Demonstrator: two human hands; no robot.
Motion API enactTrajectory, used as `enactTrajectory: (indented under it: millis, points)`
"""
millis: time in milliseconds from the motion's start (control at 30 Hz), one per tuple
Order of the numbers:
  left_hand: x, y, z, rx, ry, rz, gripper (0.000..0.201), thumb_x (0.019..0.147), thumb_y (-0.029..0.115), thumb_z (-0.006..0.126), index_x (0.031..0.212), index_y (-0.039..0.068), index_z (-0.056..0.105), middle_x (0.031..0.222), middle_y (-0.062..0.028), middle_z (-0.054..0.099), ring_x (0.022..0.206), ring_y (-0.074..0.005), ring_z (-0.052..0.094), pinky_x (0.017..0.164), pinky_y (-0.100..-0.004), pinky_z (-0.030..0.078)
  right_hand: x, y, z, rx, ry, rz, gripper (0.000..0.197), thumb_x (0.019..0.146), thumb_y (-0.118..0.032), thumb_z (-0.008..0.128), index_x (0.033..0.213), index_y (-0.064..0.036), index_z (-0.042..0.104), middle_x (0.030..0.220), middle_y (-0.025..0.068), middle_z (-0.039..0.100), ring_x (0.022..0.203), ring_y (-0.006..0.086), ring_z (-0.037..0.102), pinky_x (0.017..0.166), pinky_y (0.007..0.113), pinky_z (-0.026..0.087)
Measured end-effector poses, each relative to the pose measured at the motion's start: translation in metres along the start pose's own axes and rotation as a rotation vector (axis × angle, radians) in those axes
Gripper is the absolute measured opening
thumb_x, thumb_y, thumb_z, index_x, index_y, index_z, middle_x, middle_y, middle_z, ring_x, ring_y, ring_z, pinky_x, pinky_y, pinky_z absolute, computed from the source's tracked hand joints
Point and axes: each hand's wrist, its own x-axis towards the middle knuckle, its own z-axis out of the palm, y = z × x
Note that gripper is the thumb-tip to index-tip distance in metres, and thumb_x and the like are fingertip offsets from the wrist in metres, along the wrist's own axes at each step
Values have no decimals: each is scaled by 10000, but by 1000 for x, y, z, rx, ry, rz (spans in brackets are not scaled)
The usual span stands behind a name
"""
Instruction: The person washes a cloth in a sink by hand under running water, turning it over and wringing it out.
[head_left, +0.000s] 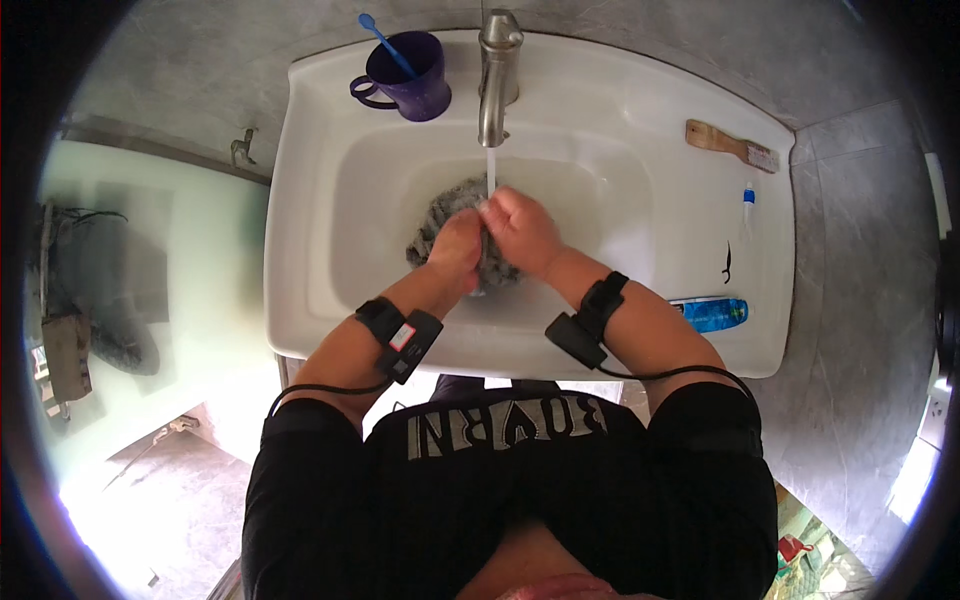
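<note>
A wet, dark-grey patterned cloth (440, 222) lies bunched in the basin of the white sink (345, 200). Both of my hands meet over it, under a thin stream of water from the metal tap (497, 70). My left hand (459, 247) is closed on the cloth, its back partly turned up. My right hand (522, 230) is curled into a fist against the left and also grips the cloth; it is slightly blurred. The fingertips and the part of the cloth between the hands are hidden.
A purple mug (425, 85) with a blue toothbrush (385, 45) stands at the sink's back left. Along the right ledge lie a wooden-handled brush (725, 143), a small blue-capped tube (748, 205), a thin black item (728, 262) and a blue packet (715, 313).
</note>
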Motion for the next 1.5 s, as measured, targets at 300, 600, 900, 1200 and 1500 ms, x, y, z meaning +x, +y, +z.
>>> enactTrajectory:
  millis: [300, 600, 900, 1200, 1500]
  points:
    - [-9, 42, -28, -21, -48, 86, 124, 832, 54, 510, 948, 30, 545, 900, -62, 553, 844, -173, 527, 770, -319, 451, -4, 27, -48, 655, -92, 417, 106, 818, -123, 557, 910, -79, 527, 776, -9, 529, 733, 115, 500, 612, 282, 423]
    - [6, 5, 7, -153, 134, 0, 243, 880, 174, 412, 1023, 18, 531, 1014, -125, 574, 919, -261, 584, 806, -397, 484, -13, -18, -3, 25, 119, -229, 141, 823, -168, 547, 858, -31, 553, 783, 123, 600, 705, 272, 586, 662, 354, 465]
    - [-16, 13, 17, -244, 15, 13, 242, 891, 218, 401, 1004, 54, 539, 964, -105, 584, 899, -239, 592, 777, -390, 494, -19, -22, 3, 76, 91, -112, 197, 858, -206, 497, 900, -15, 519, 805, 183, 580, 757, 355, 563, 676, 397, 450]
    - [-31, 49, -5, 229, -95, 190, 92, 770, 59, 601, 827, 36, 533, 765, -10, 539, 742, -123, 506, 656, -272, 431, -6, 37, -65, 290, 49, 237, 223, 769, -177, 622, 933, -35, 568, 847, 96, 611, 790, 230, 581, 715, 331, 460]
    - [-28, 57, -6, 891, 391, 392, 41, 817, 53, 535, 855, 49, 520, 929, -45, 584, 859, -157, 560, 757, -295, 461, -51, -6, -69, 141, -373, -124, 151, 717, -101, 634, 849, -41, 593, 878, 69, 597, 784, 212, 576, 736, 302, 467]
